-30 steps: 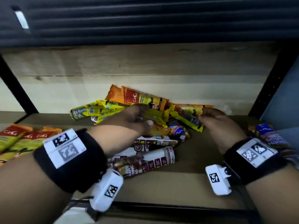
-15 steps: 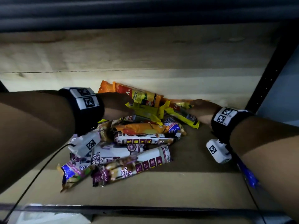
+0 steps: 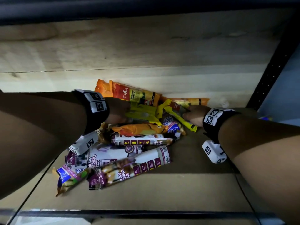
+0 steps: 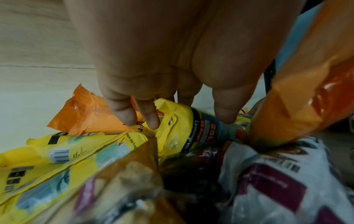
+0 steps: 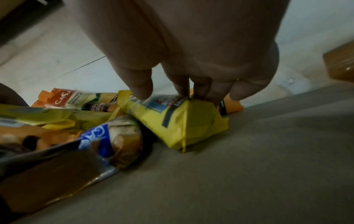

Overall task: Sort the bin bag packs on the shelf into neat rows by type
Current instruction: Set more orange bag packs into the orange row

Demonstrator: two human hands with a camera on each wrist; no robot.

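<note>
A jumbled pile of bin bag packs lies mid-shelf: orange packs (image 3: pixel 133 95), yellow packs (image 3: pixel 142 111), white-and-purple drawstring packs (image 3: pixel 129 166) and blue packs (image 3: pixel 170 125). My left hand (image 3: pixel 120 111) reaches into the back of the pile. In the left wrist view this hand (image 4: pixel 185 119) pinches the end of a yellow pack (image 4: pixel 178 136) between thumb and fingers. My right hand (image 3: pixel 190 114) is on another yellow pack (image 3: pixel 185 122) at the pile's right side. The right wrist view shows that hand (image 5: pixel 170 97) curled over this pack (image 5: pixel 182 121), which lies on the shelf.
The brown shelf board (image 3: pixel 162 192) shows bare in front of and to the right of the pile. A pale wooden back panel (image 3: pixel 129 46) stands close behind it. A black perforated upright (image 3: pixel 272 67) bounds the right side, and a dark metal rail (image 3: pixel 146 213) runs along the front.
Both arms have reached deeper toward the back of the pile. The left hand has settled on the yellow packs, and the right hand stays on its yellow pack. The view has moved closer.
</note>
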